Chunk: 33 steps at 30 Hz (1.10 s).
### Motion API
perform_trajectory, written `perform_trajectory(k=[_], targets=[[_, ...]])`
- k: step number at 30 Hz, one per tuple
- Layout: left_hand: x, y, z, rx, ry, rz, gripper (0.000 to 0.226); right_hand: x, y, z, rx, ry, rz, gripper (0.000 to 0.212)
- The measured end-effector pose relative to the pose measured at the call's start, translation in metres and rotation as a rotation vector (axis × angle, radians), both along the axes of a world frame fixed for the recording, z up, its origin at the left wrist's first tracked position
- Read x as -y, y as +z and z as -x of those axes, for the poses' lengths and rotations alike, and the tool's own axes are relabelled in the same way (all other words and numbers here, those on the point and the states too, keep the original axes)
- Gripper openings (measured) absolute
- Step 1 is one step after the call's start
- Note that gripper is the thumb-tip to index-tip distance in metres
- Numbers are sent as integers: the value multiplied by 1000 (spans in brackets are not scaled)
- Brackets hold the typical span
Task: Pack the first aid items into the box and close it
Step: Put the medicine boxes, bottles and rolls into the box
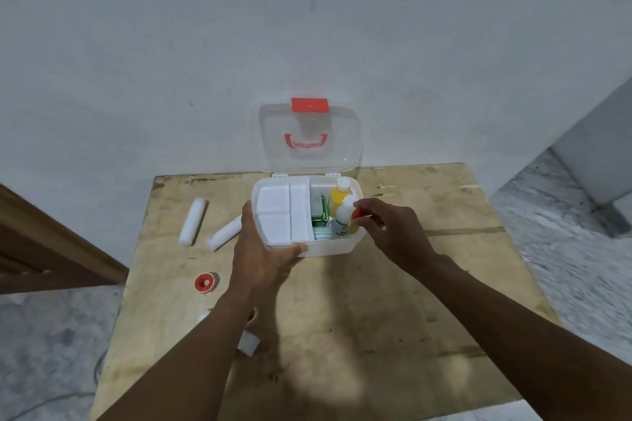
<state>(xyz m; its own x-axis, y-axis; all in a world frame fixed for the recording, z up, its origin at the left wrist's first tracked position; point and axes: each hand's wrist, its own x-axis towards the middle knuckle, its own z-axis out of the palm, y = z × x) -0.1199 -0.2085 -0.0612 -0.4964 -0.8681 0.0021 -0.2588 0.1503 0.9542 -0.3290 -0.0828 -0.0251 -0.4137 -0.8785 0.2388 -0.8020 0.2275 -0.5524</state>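
Observation:
A white first aid box [333,247] stands open at the back of the wooden table, its clear lid [309,137] with red latch and handle upright against the wall. A white divided tray [282,214] sits in its left half. The right half holds a yellow bottle [338,196], a white bottle [343,219] and green packets [320,214]. My left hand [265,251] grips the box's front left corner. My right hand [383,227] pinches a small red-capped bottle [357,220] at the box's right edge.
Two white bandage rolls [193,222] [225,232] lie left of the box. A red tape spool [205,283] lies nearer on the left. More small white and red items [248,343] are partly hidden under my left forearm. The table [376,318] drops off to the floor on both sides.

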Motion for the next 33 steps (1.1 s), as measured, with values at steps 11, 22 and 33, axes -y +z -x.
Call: perform_trajectory(k=[11,22,33], targets=[[4,-7,0,17,-5,28,93,15,-3,9,-126,35,-203,13],[4,-5,1,10,4,19,94,38,6,7,-192,-65,-543,20],[5,-7,0,3,1,13,96,42,4,2,-186,-108,-558,30]])
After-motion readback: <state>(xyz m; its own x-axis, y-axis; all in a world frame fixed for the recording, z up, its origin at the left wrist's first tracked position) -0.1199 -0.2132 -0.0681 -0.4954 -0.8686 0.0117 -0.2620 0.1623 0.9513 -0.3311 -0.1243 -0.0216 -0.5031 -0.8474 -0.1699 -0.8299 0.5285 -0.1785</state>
